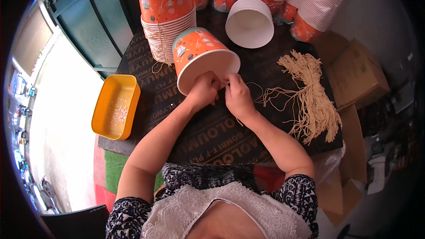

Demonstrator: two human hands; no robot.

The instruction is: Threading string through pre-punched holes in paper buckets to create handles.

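An orange paper bucket [200, 46] with a green base band lies tilted, its white open mouth facing me. My left hand [205, 89] reaches to the lower part of the mouth, fingers curled closed. Right beside it, my right hand [237, 95] is closed at the bucket's rim, thumb and fingers pinched together. A thin cream string [253, 84] runs by the right hand, and a short bit of it shows between both hands. The fingertips partly hide what they grip.
A yellow plastic tub [98, 111] with small coloured bits stands at the left. To the right lies a bundle of cream strings [312, 102]. Stacked buckets [157, 31], an upturned white-mouthed bucket [250, 24] and wrapped stacks [327, 0] line the back. Cardboard boxes [361, 73] sit beyond the table's right edge.
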